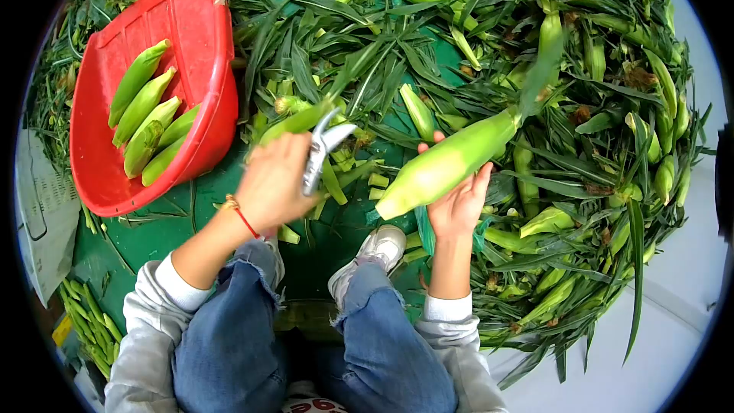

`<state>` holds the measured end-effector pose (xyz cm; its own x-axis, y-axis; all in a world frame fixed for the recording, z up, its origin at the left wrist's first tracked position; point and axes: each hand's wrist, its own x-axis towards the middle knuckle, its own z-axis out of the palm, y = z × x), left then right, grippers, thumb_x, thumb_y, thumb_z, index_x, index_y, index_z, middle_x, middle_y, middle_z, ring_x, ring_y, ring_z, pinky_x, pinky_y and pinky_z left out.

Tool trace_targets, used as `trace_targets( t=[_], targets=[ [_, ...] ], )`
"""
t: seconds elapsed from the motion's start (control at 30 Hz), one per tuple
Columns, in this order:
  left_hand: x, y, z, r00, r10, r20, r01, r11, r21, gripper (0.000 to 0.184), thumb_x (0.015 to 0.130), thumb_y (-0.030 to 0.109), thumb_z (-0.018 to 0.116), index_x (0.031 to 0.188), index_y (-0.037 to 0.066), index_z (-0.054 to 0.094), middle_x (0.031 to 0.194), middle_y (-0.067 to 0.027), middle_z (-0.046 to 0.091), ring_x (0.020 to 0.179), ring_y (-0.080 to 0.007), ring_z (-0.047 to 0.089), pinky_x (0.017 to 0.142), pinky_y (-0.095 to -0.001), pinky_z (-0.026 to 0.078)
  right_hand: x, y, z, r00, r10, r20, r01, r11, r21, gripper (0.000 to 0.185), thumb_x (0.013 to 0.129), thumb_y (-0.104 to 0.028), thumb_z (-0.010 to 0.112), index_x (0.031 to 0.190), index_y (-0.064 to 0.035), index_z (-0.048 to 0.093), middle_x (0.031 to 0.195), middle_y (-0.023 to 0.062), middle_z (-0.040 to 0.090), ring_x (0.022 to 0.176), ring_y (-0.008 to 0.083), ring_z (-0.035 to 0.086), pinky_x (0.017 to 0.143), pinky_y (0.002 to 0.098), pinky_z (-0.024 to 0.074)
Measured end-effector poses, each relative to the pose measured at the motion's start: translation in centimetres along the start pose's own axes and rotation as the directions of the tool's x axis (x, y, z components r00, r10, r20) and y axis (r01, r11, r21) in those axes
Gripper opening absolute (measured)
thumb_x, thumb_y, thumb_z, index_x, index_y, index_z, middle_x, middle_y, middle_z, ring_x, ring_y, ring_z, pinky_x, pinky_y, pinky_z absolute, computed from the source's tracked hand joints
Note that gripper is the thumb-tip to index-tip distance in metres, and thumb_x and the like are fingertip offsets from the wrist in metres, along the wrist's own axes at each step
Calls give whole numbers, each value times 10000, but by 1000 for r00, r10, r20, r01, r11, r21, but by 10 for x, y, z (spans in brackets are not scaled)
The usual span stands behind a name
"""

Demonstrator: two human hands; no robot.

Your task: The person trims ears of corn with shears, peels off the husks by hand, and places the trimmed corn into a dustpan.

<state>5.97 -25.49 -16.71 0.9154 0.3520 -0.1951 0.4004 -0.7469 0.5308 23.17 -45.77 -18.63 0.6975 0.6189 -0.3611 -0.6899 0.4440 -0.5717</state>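
My left hand (274,177) is closed around a pair of pruning shears (316,154), whose silver blades point up and to the right. A green husk piece (297,121) shows just beyond its fingers; whether they touch it I cannot tell. On the open palm side of my right hand (459,210) rests a large corn ear in its green husk (451,159). The ear lies tilted, its pale cut end toward me and its leafy tip up to the right. My fingers and thumb hold it from below. A gap separates the shears from this ear.
At the left, a red plastic scoop (212,118) holds several husked-in corn ears (145,103). Piles of unpicked-over ears and leaves (566,176) surround the green floor (191,237) at the back and right. Cut stubs (378,180) lie between my hands, above my shoes (382,248).
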Motion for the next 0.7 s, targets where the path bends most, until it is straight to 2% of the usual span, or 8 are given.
trace_targets(
  t=[0.03,0.1,0.17,0.33,0.43,0.5,0.6,0.7],
  targets=[
    [1,6,1,997,18,68,-2,971,-238,649,624,159,700,1179,-9,411,1008,-186,508,953,-358,513,838,-433,412,1,1,0,998,-24,-53,16,987,-160,668,905,-603,330,1363,-117,355,1254,116,506,1112,322,527,908,559,432],
    [2,18,11,986,70,148,11,873,-488,716,642,169,668,1250,-33,349,1041,-223,483,992,-384,493,903,-427,394,1,5,-18,996,90,7,-89,994,-61,639,925,-563,329,1352,-89,362,1148,104,541,1049,308,556,904,551,444],
    [8,28,17,960,145,238,22,813,-582,819,669,159,646,1336,-72,232,1188,-261,421,1125,-372,456,970,-371,364,-3,9,-15,984,169,-48,-176,941,-288,600,935,-496,391,1337,-52,366,1090,104,553,972,264,577,871,495,482],
    [35,40,23,966,201,-164,-259,784,-564,771,670,142,640,1327,-39,281,1073,-238,489,986,-355,522,859,-399,426,-10,41,0,999,-7,35,29,726,-687,577,914,-441,477,1292,-8,420,1135,108,559,1014,210,552,911,346,431],
    [44,23,1,985,-51,-165,-42,855,-517,682,675,62,611,1302,16,344,874,-160,551,791,-290,584,732,-361,473,-25,31,4,997,7,74,61,490,-869,503,896,-387,525,1212,2,484,1056,108,590,968,170,544,841,309,435],
    [43,6,-22,996,-84,26,84,816,-572,695,675,33,588,1321,26,332,913,-136,547,840,-251,580,744,-338,468,-33,22,-2,997,-41,72,82,358,-930,515,849,-360,578,1207,0,488,1045,136,607,949,208,579,838,329,448],
    [19,-15,-23,945,185,268,27,775,-631,766,658,53,592,1360,16,289,1060,-140,517,988,-269,539,850,-328,433,-36,0,4,980,-83,183,192,110,-975,576,786,-343,636,1229,-8,484,1054,177,622,975,276,615,848,370,462],
    [11,-14,-20,846,317,428,10,794,-608,803,644,98,615,1367,-5,279,1171,-181,477,1072,-310,508,925,-342,402,-37,-16,8,965,149,217,228,-59,-972,574,737,-298,678,1216,-26,516,1111,185,613,1014,325,610,865,378,464]
  ],
)
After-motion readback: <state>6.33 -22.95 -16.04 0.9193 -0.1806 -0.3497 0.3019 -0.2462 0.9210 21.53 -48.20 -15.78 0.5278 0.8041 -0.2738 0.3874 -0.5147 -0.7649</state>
